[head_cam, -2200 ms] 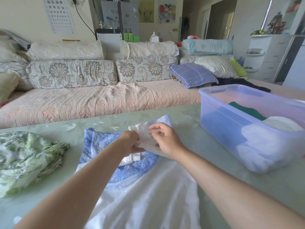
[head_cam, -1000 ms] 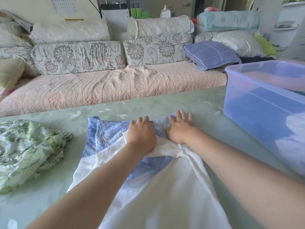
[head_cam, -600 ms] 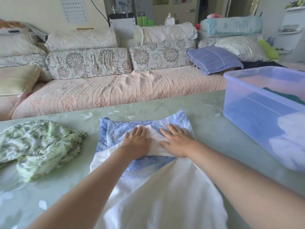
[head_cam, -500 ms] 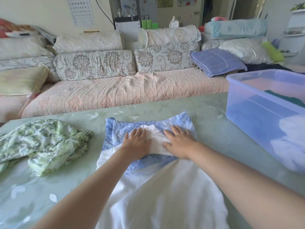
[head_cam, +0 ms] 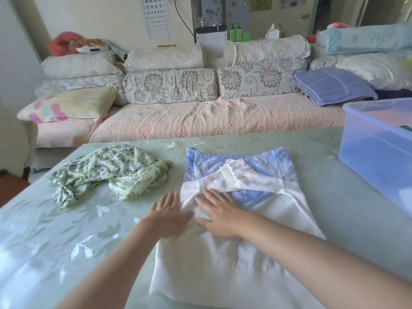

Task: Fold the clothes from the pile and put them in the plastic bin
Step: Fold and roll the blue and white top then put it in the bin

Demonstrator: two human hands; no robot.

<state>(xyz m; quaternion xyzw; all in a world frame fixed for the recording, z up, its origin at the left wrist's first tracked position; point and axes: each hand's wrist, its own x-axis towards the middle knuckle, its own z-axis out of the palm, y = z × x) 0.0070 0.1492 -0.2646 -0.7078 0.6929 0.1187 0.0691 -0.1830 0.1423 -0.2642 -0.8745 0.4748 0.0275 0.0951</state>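
Fingers straight and spread, the left hand [head_cam: 169, 216] and right hand [head_cam: 219, 217] press flat on the white-and-blue garment [head_cam: 256, 253] lying on the table [head_cam: 323, 175], apparently smoothing it mid-fold; folding its left side inward seems next.

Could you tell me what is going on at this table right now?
A person is folding a white and blue garment spread on the green table. The right hand lies flat on the garment near its left side, and the left hand lies flat at its left edge. A crumpled green leaf-print garment waits unfolded to the left. The plastic bin at the right already holds some clothes.
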